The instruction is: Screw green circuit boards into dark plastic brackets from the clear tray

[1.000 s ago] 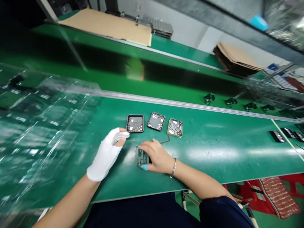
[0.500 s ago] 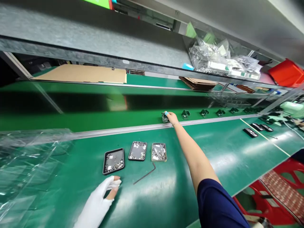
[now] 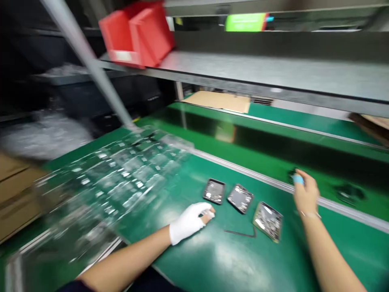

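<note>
My right hand (image 3: pixel 306 194), with a blue cover on one finger and a bracelet at the wrist, reaches over the metal rail to the right. Its fingers are closed on a small dark assembly (image 3: pixel 292 176), partly hidden and blurred. My left hand (image 3: pixel 193 219), in a white glove with bare fingertips, rests low over the green bench, half curled, with nothing visible in it. Near it are a dark tray of small metal parts (image 3: pixel 214 190), a middle tray (image 3: pixel 240 198) and a right tray full of small parts (image 3: pixel 268 221). An L-shaped hex key (image 3: pixel 241 233) lies in front of them.
Clear plastic blister trays (image 3: pixel 121 174) cover the left of the bench. A metal rail (image 3: pixel 243 169) runs along the bench, with another dark assembly (image 3: pixel 349 192) behind it. Red bins (image 3: pixel 138 34) stand on the shelf (image 3: pixel 243 69) above. A slanted post (image 3: pixel 91 61) is at left.
The view has swung left, bringing the blister trays and red bins into sight. My right hand still grips the dark assembly by the rail. The left hand stays near the parts trays.
</note>
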The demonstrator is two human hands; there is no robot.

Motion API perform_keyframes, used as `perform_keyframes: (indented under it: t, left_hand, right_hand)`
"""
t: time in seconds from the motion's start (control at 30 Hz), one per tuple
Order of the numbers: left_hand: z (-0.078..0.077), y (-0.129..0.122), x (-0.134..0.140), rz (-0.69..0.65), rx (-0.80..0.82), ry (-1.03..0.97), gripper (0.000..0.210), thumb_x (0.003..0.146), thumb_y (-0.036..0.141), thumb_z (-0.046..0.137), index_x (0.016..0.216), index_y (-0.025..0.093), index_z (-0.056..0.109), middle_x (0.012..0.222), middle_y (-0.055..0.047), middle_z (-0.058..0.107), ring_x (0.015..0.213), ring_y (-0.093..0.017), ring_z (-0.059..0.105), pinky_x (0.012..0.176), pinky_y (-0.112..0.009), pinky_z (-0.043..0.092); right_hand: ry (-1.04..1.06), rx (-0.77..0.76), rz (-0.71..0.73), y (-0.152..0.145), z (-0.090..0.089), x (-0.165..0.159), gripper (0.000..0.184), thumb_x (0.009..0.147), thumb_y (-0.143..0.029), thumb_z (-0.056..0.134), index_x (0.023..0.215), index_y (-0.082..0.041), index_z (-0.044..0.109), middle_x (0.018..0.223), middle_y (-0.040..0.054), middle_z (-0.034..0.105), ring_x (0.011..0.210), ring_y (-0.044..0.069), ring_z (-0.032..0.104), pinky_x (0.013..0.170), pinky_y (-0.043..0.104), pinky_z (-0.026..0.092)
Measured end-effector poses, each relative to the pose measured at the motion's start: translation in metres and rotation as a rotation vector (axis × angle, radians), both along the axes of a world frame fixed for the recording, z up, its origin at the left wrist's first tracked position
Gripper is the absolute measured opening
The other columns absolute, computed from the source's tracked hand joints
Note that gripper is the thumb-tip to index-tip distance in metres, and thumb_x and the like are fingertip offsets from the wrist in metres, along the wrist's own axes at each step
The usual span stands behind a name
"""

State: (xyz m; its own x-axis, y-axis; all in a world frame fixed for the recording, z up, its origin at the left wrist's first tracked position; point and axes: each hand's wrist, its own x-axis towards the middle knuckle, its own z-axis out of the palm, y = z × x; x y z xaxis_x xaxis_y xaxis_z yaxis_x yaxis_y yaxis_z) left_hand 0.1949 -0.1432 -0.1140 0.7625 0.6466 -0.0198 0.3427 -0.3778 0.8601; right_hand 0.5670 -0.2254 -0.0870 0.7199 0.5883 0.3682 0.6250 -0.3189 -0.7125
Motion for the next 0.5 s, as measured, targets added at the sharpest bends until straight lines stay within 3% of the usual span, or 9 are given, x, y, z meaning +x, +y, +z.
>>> perform_keyframes:
  t: [0.1,0.17,0.23,0.3,0.4,0.5]
  left_hand:
    - [0.027,0.009,-0.030,-0.016,0.147,-0.044,0.022,0.085,0.032,0.050,0.091,0.018,0.066,0.089,-0.004,0.071,0.080,-0.016,0.067,0.077,-0.027,0.054]
    - [0.050,0.023,-0.062,-0.008,0.397,-0.009,0.025,0.088,0.031,0.047,0.097,0.018,0.066,0.092,-0.006,0.071,0.086,-0.017,0.066,0.082,-0.029,0.052]
    - [0.072,0.049,-0.098,0.111,0.680,0.210,0.029,0.091,0.031,0.041,0.101,0.018,0.066,0.094,-0.006,0.071,0.091,-0.019,0.065,0.085,-0.033,0.050]
    - [0.088,0.090,-0.131,0.234,0.872,0.621,0.032,0.093,0.027,0.036,0.104,0.019,0.065,0.096,-0.006,0.069,0.090,-0.018,0.064,0.082,-0.032,0.049]
    - [0.097,0.164,-0.163,0.314,0.892,0.805,0.027,0.086,0.015,0.042,0.099,0.014,0.066,0.089,-0.012,0.068,0.088,-0.023,0.064,0.079,-0.035,0.046]
    - [0.093,0.227,-0.170,0.316,0.877,0.905,0.032,0.079,0.007,0.048,0.104,0.014,0.066,0.091,-0.014,0.067,0.091,-0.024,0.063,0.079,-0.035,0.043]
  right_hand:
    - [-0.354,-0.072,0.395,-0.019,-0.027,-0.028,0.031,0.093,-0.041,0.040,0.118,-0.032,0.056,0.119,0.0151,0.062,0.112,0.033,0.057,0.092,0.048,0.045]
    - [-0.582,-0.066,0.695,-0.033,-0.043,-0.047,0.032,0.092,-0.043,0.042,0.117,-0.028,0.056,0.116,0.0126,0.063,0.105,0.033,0.061,0.086,0.049,0.048]
    - [-0.748,-0.048,0.855,-0.043,-0.051,-0.065,0.036,0.091,-0.045,0.043,0.116,-0.024,0.057,0.116,0.0105,0.064,0.103,0.031,0.063,0.085,0.046,0.049]
    - [-0.834,-0.033,0.895,-0.046,-0.049,-0.079,0.037,0.092,-0.047,0.043,0.116,-0.022,0.058,0.115,0.0088,0.065,0.103,0.029,0.063,0.084,0.041,0.050]
    - [-0.866,-0.016,0.855,-0.044,-0.035,-0.092,0.037,0.094,-0.046,0.041,0.113,-0.021,0.060,0.113,0.0071,0.067,0.099,0.023,0.065,0.076,0.031,0.053]
    - [-0.867,0.007,0.833,-0.041,-0.018,-0.105,0.036,0.095,-0.045,0.039,0.110,-0.022,0.062,0.111,0.0059,0.068,0.095,0.020,0.067,0.071,0.025,0.055]
